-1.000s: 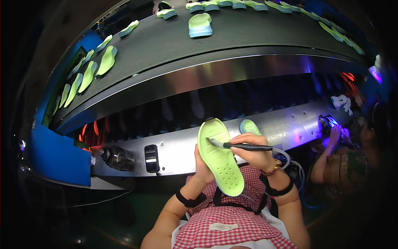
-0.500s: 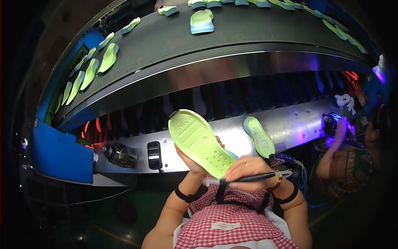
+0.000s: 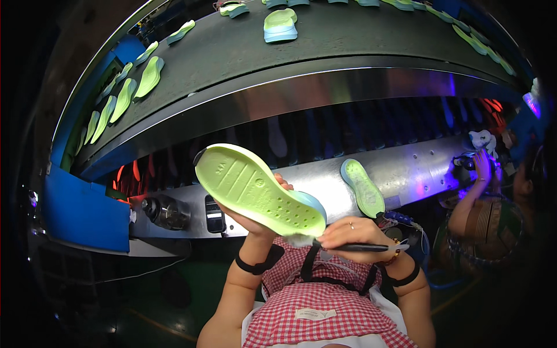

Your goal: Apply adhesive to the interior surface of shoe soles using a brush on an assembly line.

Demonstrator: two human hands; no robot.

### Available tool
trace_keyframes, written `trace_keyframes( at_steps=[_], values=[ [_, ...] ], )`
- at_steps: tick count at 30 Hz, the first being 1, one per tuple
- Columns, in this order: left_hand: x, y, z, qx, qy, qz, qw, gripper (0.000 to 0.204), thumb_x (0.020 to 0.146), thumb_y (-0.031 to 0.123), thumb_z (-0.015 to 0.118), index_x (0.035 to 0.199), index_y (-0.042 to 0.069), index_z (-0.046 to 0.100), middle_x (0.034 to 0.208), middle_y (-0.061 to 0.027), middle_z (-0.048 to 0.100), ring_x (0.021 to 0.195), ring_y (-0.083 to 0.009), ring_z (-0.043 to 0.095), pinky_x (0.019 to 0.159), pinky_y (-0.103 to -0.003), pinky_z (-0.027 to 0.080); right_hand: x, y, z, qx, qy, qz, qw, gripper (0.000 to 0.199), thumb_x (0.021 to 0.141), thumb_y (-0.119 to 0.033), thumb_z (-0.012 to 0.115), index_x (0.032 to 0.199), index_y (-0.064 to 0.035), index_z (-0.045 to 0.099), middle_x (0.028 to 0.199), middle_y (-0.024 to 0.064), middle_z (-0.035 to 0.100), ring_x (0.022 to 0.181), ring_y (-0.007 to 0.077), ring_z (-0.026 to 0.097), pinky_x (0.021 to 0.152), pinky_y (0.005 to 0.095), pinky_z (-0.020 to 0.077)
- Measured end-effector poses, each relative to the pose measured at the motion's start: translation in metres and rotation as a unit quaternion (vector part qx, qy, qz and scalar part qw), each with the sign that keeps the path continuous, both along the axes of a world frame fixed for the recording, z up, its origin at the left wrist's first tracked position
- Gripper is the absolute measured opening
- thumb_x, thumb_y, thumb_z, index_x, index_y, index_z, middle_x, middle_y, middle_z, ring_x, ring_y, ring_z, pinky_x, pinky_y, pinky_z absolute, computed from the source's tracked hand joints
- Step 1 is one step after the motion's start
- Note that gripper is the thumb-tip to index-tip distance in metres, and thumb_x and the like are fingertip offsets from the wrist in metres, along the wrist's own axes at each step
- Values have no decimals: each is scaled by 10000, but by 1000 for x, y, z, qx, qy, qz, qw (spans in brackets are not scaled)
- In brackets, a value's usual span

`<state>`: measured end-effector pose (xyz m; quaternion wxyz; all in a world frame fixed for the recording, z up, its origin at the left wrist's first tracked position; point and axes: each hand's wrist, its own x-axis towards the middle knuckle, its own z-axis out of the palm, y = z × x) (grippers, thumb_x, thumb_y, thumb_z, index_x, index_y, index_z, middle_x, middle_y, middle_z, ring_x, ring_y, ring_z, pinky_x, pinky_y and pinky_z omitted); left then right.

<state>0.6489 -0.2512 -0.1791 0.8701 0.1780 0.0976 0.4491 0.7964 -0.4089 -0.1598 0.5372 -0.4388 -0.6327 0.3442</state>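
Note:
My left hand (image 3: 248,224) is closed around a lime-green shoe sole (image 3: 246,188) with pale blue sides, held up tilted above the bench edge. The sole's toe end points to the upper left, and grooves and rows of small holes show on its face. In my right hand (image 3: 355,232) is a black-handled brush (image 3: 364,247), its whitish bristles at the sole's lower end, by the rim. Whether the bristles press on the sole I cannot tell. A second sole (image 3: 365,188), green with a whitish middle, lies on the metal bench just beyond my right hand.
A belt (image 3: 220,49) carrying several green-and-blue soles runs across the far side. On the metal bench (image 3: 406,168) stand a dark clear jar (image 3: 168,211) and a black phone-like object (image 3: 215,216) at left. A person (image 3: 484,214) works at the right.
My left hand has moved the sole left and turned it, so it lies more crosswise. The brush has come up slightly with my right hand, its bristles at the sole's lower edge.

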Motion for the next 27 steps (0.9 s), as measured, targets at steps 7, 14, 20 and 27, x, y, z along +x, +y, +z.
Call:
trace_keyframes(
  at_steps=[7, 14, 20, 27],
  values=[
    [6, 0, 10, 59, 73, -2, 996, 916, 721, 789, 157, 1166, 50, 467, 887, -214, 570, 751, -309, 575, 675, -408, 470, 6, -1, -9, -40, 37, -60, 997, 237, 667, 10, 697, 899, -20, 658, 894, 94, 654, 893, 219, 599, 803, 313, 474],
    [7, -17, 27, 37, 71, -8, 997, 836, 772, 719, 238, 1253, 52, 391, 1042, -226, 537, 881, -329, 570, 794, -441, 457, 1, -5, -24, -151, 293, -20, 944, 211, 717, 42, 652, 923, -7, 644, 965, 143, 626, 888, 177, 591, 800, 258, 481],
    [-11, -37, -12, -11, 120, -145, 982, 690, 831, 533, 351, 1293, 21, 330, 1129, -250, 498, 963, -363, 553, 852, -469, 454, -15, -7, -6, -234, 290, -25, 928, 206, 746, 28, 641, 951, 7, 630, 946, 120, 642, 861, 143, 610, 775, 253, 496],
    [-14, -12, -1, 127, 164, -311, 927, 631, 794, 354, 513, 1263, -32, 341, 1142, -196, 512, 971, -261, 575, 818, -345, 487, 9, -5, -3, -96, 72, 21, 993, 210, 733, -3, 657, 941, -2, 631, 952, 124, 646, 874, 198, 631, 797, 285, 500]
  ],
)
